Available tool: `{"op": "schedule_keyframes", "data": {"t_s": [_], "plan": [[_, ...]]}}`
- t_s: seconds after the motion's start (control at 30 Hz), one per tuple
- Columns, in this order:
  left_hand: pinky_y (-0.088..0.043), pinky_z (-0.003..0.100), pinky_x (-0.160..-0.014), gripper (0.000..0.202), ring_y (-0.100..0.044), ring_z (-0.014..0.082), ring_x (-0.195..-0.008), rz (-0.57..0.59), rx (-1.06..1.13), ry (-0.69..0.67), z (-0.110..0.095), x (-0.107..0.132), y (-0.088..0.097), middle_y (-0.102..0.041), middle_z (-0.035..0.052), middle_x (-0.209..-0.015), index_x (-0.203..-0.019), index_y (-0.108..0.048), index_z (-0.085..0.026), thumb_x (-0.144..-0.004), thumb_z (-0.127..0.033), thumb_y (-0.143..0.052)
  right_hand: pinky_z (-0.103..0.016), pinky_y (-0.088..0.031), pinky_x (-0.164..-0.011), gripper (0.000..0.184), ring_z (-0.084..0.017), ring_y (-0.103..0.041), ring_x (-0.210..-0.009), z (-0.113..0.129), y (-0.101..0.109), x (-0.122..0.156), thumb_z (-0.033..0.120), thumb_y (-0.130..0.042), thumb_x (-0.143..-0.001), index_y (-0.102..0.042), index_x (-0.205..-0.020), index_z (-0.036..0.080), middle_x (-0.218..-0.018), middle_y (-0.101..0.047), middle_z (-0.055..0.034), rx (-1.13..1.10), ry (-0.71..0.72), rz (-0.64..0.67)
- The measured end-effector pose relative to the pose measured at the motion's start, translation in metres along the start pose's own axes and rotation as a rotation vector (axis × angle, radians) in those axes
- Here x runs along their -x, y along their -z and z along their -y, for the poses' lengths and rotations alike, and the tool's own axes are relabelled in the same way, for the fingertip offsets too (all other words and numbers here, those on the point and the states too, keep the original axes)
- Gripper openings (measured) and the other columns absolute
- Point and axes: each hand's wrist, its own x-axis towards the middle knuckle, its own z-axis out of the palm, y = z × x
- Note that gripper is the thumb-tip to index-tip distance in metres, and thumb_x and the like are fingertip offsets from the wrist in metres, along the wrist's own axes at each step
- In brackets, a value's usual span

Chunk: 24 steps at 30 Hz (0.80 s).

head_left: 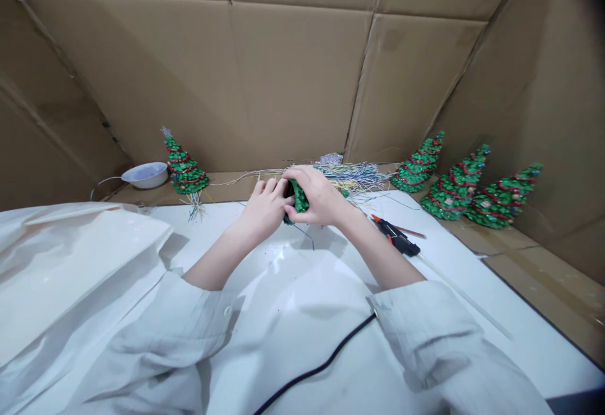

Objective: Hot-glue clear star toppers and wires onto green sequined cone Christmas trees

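My right hand is wrapped round a small green glittery cone tree, held above the white table. My left hand presses against the tree's left side, its fingers pinched together at it. Most of the tree is hidden by both hands. Just behind the hands lies a bundle of thin silver and coloured wires.
One finished tree stands at the back left beside a white bowl. Three more trees lean against the cardboard wall at the right. A black and orange glue gun lies right of my forearm; its black cord runs toward me.
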Motion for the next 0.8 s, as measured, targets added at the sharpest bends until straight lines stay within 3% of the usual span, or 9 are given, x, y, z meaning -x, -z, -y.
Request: {"op": "schedule_keyframes", "data": {"t_s": [0.17, 0.33, 0.5, 0.63, 0.8], "plan": [[-0.038, 0.043, -0.083, 0.03, -0.047, 0.0293, -0.106, 0.026, 0.119, -0.043, 0.005, -0.007, -0.01, -0.053, 0.0145, -0.113, -0.09, -0.067, -0.019, -0.084, -0.011, -0.038, -0.048, -0.04, -0.093, 0.047, -0.029, -0.045, -0.111, -0.001, 0.001, 0.0, 0.034, -0.055, -0.074, -0.041, -0.117, 0.02, -0.116, -0.05, -0.0142, 0.017, -0.035, 0.048], [-0.039, 0.043, -0.084, 0.026, -0.049, 0.0272, -0.105, -0.029, 0.171, -0.098, 0.013, -0.009, 0.0, -0.059, 0.0106, -0.101, -0.079, -0.066, -0.018, -0.084, -0.012, -0.04, -0.051, -0.039, -0.094, 0.045, -0.031, -0.043, -0.113, 0.004, 0.012, -0.002, 0.032, -0.055, -0.075, -0.042, -0.116, 0.021, -0.119, -0.046, -0.0144, 0.008, -0.065, 0.05], [-0.043, 0.039, -0.082, 0.025, -0.053, 0.025, -0.097, -0.02, 0.128, -0.112, 0.015, -0.004, 0.018, -0.058, 0.0109, -0.103, -0.089, -0.063, -0.014, -0.085, -0.011, -0.039, -0.051, -0.038, -0.095, 0.045, -0.03, -0.042, -0.114, 0.007, 0.019, -0.003, 0.029, -0.057, -0.073, -0.042, -0.115, 0.023, -0.121, -0.043, -0.0139, -0.004, -0.1, 0.017], [-0.046, 0.038, -0.079, 0.026, -0.056, 0.0238, -0.09, 0.027, 0.117, -0.098, 0.012, -0.003, 0.02, -0.058, 0.0112, -0.104, -0.095, -0.059, -0.012, -0.084, -0.008, -0.036, -0.054, -0.037, -0.095, 0.044, -0.031, -0.041, -0.115, 0.007, 0.019, -0.004, 0.028, -0.057, -0.073, -0.044, -0.114, 0.023, -0.121, -0.042, -0.013, 0.022, -0.097, 0.011], [-0.046, 0.036, -0.079, 0.027, -0.056, 0.0253, -0.101, 0.03, 0.109, -0.081, 0.01, -0.001, 0.02, -0.053, 0.0153, -0.115, -0.103, -0.055, -0.01, -0.084, -0.007, -0.036, -0.054, -0.038, -0.095, 0.042, -0.031, -0.041, -0.115, 0.009, 0.018, -0.004, 0.028, -0.058, -0.073, -0.046, -0.113, 0.024, -0.121, -0.043, -0.0122, 0.017, -0.099, 0.038]]}}
